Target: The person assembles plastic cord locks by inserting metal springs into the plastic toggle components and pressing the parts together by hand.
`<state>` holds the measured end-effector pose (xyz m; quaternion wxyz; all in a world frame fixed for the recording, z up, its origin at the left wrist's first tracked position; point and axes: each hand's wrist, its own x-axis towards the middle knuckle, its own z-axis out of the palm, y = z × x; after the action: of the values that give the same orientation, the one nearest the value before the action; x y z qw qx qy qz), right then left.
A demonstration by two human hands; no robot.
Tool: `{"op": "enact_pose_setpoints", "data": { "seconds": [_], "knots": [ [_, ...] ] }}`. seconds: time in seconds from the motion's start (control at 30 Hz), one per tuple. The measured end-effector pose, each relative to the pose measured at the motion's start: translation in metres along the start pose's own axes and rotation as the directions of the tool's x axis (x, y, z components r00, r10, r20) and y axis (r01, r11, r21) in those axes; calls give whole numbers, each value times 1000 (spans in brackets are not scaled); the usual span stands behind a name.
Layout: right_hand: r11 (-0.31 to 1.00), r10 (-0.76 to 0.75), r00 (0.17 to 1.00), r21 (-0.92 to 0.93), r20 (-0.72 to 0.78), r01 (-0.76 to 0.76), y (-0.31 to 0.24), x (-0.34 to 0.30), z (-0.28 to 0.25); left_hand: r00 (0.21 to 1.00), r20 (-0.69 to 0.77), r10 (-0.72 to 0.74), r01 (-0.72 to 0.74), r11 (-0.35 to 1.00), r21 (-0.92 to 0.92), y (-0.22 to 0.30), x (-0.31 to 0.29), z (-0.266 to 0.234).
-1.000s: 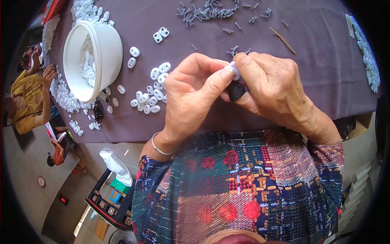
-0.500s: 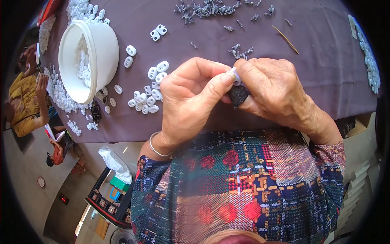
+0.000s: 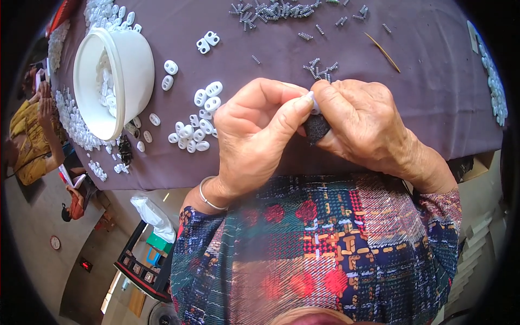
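Head view: holds a small white plastic piece (image 3: pixel 314 103) between both hands, in front of the body and over the table (image 3: pixel 444 103), mostly hidden by the fingers. Pinches it from the left with thumb and forefinger of the left hand (image 3: pixel 254 130), tips drawn together with hardly a gap. Grips it from the right with thumb and curled fingers of the right hand (image 3: pixel 365 115), also drawn in close, though too covered to show the exact contact. Looks gripped from two sides to stop so tiny a thing from slipping or turning. Wears a black wrap (image 3: pixel 317 128) on a right finger, just below the piece, perhaps as padding.

Has a small cluster of dark springs (image 3: pixel 322 70) just beyond the right thumb, likely for a short reach, with a larger spring heap (image 3: pixel 279 11) farther back, seemingly as stock. Has two-holed white pieces (image 3: pixel 192 130) lying loose just beside the left hand, probably for easy picking, and a white tub (image 3: pixel 138 76) beyond, with more white pieces inside. Has a thin pointed stick (image 3: pixel 382 52) lying beyond the right hand, well apart from the heap and so easy to find.
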<state>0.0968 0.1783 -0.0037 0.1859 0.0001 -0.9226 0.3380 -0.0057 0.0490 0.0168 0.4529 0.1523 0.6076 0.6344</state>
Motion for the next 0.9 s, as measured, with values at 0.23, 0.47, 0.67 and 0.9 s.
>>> {"op": "enact_pose_setpoints", "data": {
  "seconds": [0.23,0.47,0.67,0.9],
  "knots": [
    [1000,-11,999,-17,-41,11,0,-1,5,1000,-17,-16,16,1000,-18,-1,-1,0],
    [1000,-15,1000,25,-2,15,-1,-3,4,1000,-12,-20,20,999,-44,-3,0,-1],
    [999,-23,998,39,-57,25,2,1,1,999,52,-2,9,991,-133,-1,0,-3],
    [1000,-26,992,10,-120,27,4,5,-2,996,53,65,-59,991,-117,-5,2,-5]
  ]
}}
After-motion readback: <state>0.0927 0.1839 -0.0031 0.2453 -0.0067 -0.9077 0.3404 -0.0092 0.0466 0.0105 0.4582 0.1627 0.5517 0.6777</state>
